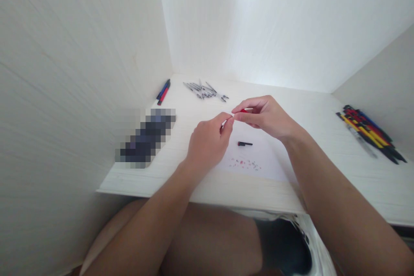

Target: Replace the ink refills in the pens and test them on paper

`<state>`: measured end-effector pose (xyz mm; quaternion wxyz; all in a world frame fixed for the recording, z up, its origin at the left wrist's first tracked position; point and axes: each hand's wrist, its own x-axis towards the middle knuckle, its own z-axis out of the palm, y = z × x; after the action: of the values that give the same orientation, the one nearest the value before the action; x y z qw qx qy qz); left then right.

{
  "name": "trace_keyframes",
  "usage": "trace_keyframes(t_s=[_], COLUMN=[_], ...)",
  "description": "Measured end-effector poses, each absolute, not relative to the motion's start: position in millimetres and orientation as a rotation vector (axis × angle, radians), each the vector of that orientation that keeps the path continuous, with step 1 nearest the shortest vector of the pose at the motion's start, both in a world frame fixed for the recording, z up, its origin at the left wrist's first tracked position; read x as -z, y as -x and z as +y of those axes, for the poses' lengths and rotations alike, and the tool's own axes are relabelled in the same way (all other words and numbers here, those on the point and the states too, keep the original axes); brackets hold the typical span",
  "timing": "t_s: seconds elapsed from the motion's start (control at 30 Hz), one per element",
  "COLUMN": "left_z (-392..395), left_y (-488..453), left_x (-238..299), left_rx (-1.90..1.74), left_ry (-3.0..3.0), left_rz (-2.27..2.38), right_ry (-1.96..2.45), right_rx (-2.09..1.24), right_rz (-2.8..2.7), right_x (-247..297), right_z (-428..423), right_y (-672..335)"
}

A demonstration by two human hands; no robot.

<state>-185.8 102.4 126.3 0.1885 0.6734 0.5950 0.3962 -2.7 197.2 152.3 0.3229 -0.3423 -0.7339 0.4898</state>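
My left hand (210, 140) is closed in a pinch, its fingertips meeting those of my right hand above a white sheet of paper (271, 166). What the left fingertips hold is too small to make out. Between the thumb and fingers of my right hand (267, 114) a small red piece (244, 111) shows, mostly covered by the fingers. Below the hands, a short black pen part (245, 143) with a reddish end lies on the paper. Nearer to me, the sheet bears small red and dark marks or bits (246, 164).
Several slim grey pen parts (202, 89) are heaped at the back. Blue and red pens (164, 92) lie by the left wall, with a pixelated dark object (147, 138) nearer. Many-coloured pens (371, 131) form a pile at the right. White panels (246, 21) enclose the desk.
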Motion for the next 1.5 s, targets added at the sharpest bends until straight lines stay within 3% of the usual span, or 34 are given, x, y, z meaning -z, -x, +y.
trace_keyframes(t_s=[0.43,0.7,1.5], left_z=[102.4,103.4,105.6], left_y=[182.9,182.3,184.3], left_x=[-125.2,-123.9,-122.7], left_rx=[-1.046,-1.012,-0.963], left_ry=[-1.922,-1.928,-1.910], left_rz=[1.695,1.786,1.907], right_ry=[0.930,0.890,0.791], right_rx=[-1.592,-1.497,-1.322], right_rz=[-0.905,-0.521,-0.821], right_x=[-141.6,-135.9,-124.6], right_z=[198.5,203.3,202.6], right_y=[38.6,48.7,46.5])
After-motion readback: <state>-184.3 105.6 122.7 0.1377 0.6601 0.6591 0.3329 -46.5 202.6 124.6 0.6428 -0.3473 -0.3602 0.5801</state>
